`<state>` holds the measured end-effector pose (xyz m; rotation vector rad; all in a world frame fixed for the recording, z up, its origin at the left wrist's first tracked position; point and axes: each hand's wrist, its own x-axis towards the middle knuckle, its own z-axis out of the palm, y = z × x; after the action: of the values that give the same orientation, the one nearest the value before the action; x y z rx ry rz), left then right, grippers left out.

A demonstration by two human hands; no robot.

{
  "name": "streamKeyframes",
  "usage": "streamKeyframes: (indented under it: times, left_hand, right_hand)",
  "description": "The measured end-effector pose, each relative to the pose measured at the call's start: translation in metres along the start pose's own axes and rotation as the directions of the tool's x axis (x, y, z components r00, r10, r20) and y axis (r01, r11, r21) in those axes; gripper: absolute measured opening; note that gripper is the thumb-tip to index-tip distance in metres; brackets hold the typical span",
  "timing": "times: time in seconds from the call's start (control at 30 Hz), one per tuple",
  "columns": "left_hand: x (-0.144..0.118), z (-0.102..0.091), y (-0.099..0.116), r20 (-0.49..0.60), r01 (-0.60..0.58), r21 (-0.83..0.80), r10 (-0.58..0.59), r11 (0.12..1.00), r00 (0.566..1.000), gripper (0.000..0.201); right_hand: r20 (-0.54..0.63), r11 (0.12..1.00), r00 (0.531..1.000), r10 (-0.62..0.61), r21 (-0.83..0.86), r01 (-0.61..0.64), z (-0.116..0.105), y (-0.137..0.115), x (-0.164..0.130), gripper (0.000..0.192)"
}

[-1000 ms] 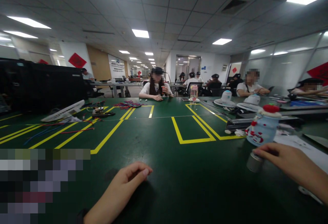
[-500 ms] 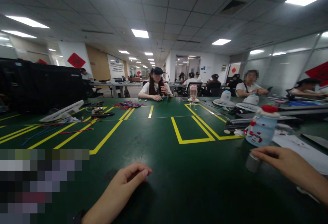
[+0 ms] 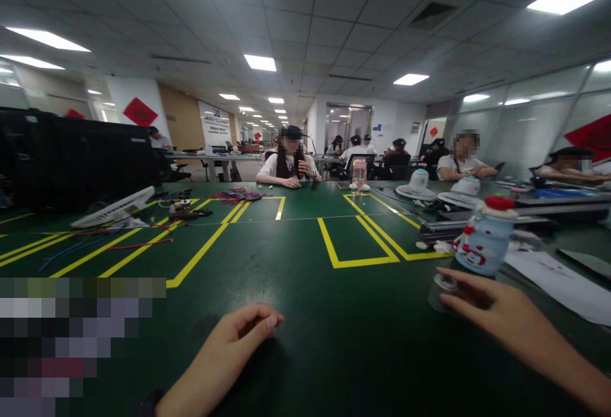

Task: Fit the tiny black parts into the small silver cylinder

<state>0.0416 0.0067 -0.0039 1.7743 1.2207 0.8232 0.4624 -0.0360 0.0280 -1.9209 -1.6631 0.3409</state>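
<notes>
My right hand (image 3: 494, 309) has its thumb and index finger around a small grey metal cylinder (image 3: 435, 297). The cylinder looks upright, at or just above the green table (image 3: 334, 340); I cannot tell if it touches. Just behind that hand stands a light-blue bottle (image 3: 482, 245) with a red top and a cartoon figure. Over the table's near middle is my left hand (image 3: 238, 337), its fingers loosely curled and the thumb near the index fingertip. Nothing shows in it, and a dark band circles its wrist.
Yellow tape (image 3: 365, 263) marks rectangles on the table. At left are a white fan (image 3: 114, 207), loose wires (image 3: 238, 195) and a black case (image 3: 81, 162). White paper (image 3: 558, 283) lies at right, near metal rails (image 3: 443, 229). Across the table sits a person (image 3: 289, 165).
My right hand has moved left with the metal cylinder, away from the front of the blue bottle. Its grip now shows thumb and index finger farther apart. My left hand stays in place.
</notes>
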Motion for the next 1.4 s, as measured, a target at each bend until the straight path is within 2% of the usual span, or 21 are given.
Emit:
streamKeyframes:
  times: [0.07, 0.17, 0.27, 0.33, 0.5, 0.63, 0.7, 0.8, 0.93, 1.07, 1.23, 1.4]
  left_hand:
    - [0.000, 0.001, 0.002, 0.007, -0.008, 0.019, 0.008, 1.000, 1.000, 0.029]
    - [-0.002, 0.003, 0.006, 0.019, -0.027, 0.058, 0.026, 0.998, 0.999, 0.028]
    - [-0.005, 0.005, 0.007, 0.046, -0.062, 0.103, 0.057, 0.993, 0.997, 0.027]
    - [-0.007, 0.006, 0.007, 0.055, -0.092, 0.125, 0.085, 0.988, 0.995, 0.025]
    - [-0.010, 0.015, 0.012, -0.005, -0.144, 0.156, 0.147, 0.977, 0.989, 0.024]
    - [-0.010, 0.030, 0.034, -0.010, -0.244, 0.188, 0.250, 0.951, 0.968, 0.022]
    - [-0.008, 0.038, 0.046, 0.018, -0.286, 0.192, 0.288, 0.939, 0.957, 0.017]
    - [-0.004, 0.044, 0.054, 0.019, -0.289, 0.187, 0.290, 0.939, 0.957, 0.016]
    - [-0.002, 0.039, 0.051, -0.023, -0.251, 0.156, 0.258, 0.955, 0.966, 0.019]
    - [-0.003, 0.034, 0.046, -0.052, -0.267, 0.162, 0.279, 0.950, 0.959, 0.019]
    - [-0.003, 0.047, 0.050, 0.001, -0.273, 0.172, 0.277, 0.946, 0.961, 0.012]
    - [-0.003, 0.049, 0.056, -0.040, -0.270, 0.177, 0.281, 0.947, 0.959, 0.017]
  right_hand:
    - [0.089, 0.989, 0.987, -0.137, 0.071, 0.131, 0.022, -0.036, -0.007, 0.054]
    - [0.192, 0.928, 0.916, -0.353, 0.195, 0.317, 0.061, -0.089, -0.020, 0.048]
    - [0.182, 0.850, 0.846, -0.501, 0.289, 0.441, 0.094, -0.125, -0.032, 0.044]
    - [0.171, 0.809, 0.815, -0.554, 0.340, 0.479, 0.109, -0.136, -0.036, 0.044]
    - [0.164, 0.786, 0.812, -0.560, 0.415, 0.458, 0.123, -0.132, -0.038, 0.044]
    - [0.205, 0.785, 0.833, -0.514, 0.503, 0.361, 0.129, -0.126, -0.037, 0.059]
    - [0.229, 0.778, 0.838, -0.495, 0.546, 0.311, 0.131, -0.126, -0.036, 0.055]
    - [0.251, 0.774, 0.824, -0.508, 0.553, 0.309, 0.131, -0.127, -0.035, 0.040]
    - [0.244, 0.791, 0.825, -0.510, 0.510, 0.338, 0.127, -0.129, -0.036, 0.037]
    - [0.241, 0.799, 0.822, -0.516, 0.481, 0.360, 0.127, -0.129, -0.037, 0.034]
    - [0.243, 0.783, 0.805, -0.541, 0.496, 0.376, 0.129, -0.128, -0.036, 0.032]
    - [0.253, 0.798, 0.814, -0.523, 0.481, 0.363, 0.127, -0.129, -0.037, 0.028]
